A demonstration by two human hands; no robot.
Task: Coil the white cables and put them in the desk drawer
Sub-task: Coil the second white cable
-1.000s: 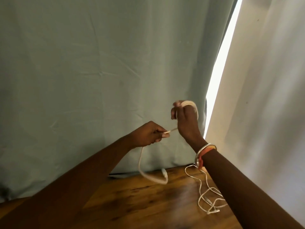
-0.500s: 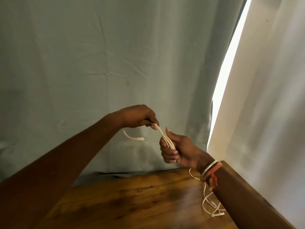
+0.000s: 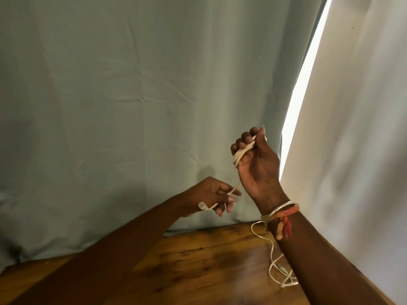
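My right hand (image 3: 256, 164) is raised above the desk, palm toward me, with a white cable coil (image 3: 240, 153) wound round its curled fingers. My left hand (image 3: 212, 198) sits lower and to the left and pinches the cable's free end; its plug (image 3: 202, 205) sticks out on the left of the fingers. A short strand runs from the left hand up to the coil. A second, thin white cable (image 3: 274, 264) lies loose on the wooden desk (image 3: 198, 271) beneath my right forearm, partly hidden by it. No drawer is in view.
A grey-green curtain (image 3: 132, 106) hangs right behind the desk. A white curtain (image 3: 352, 150) hangs on the right, with a bright gap between them. The desk's right edge runs under my right forearm.
My right hand has risen and turned upright with the coil on its fingers. My left hand has dropped below it, drawing the short free end of the cable down.
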